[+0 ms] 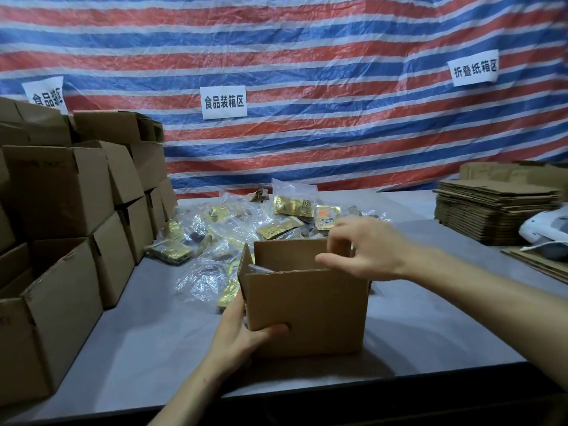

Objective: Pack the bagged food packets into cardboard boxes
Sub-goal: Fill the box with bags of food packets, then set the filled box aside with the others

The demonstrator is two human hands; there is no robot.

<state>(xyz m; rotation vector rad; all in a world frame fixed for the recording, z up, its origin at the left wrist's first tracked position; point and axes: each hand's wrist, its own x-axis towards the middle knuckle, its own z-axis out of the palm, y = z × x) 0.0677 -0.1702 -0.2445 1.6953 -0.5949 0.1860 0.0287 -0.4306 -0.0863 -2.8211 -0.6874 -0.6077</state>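
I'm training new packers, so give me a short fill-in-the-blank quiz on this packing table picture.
The left hand grips the open box at its lower ____ corner.
The pile of packets lies ____ the open box.
The flat cardboard stack sits at the ____ side of the table.
Missing words: left, behind, right.

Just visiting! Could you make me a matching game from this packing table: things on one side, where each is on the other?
1. left hand
2. right hand
3. bagged food packets
4. stack of flattened cardboard boxes

A. on the table's far right
B. heaped behind the open cardboard box
C. gripping that box's lower left corner
D. above that box's top opening

Pairs: 1-C, 2-D, 3-B, 4-A
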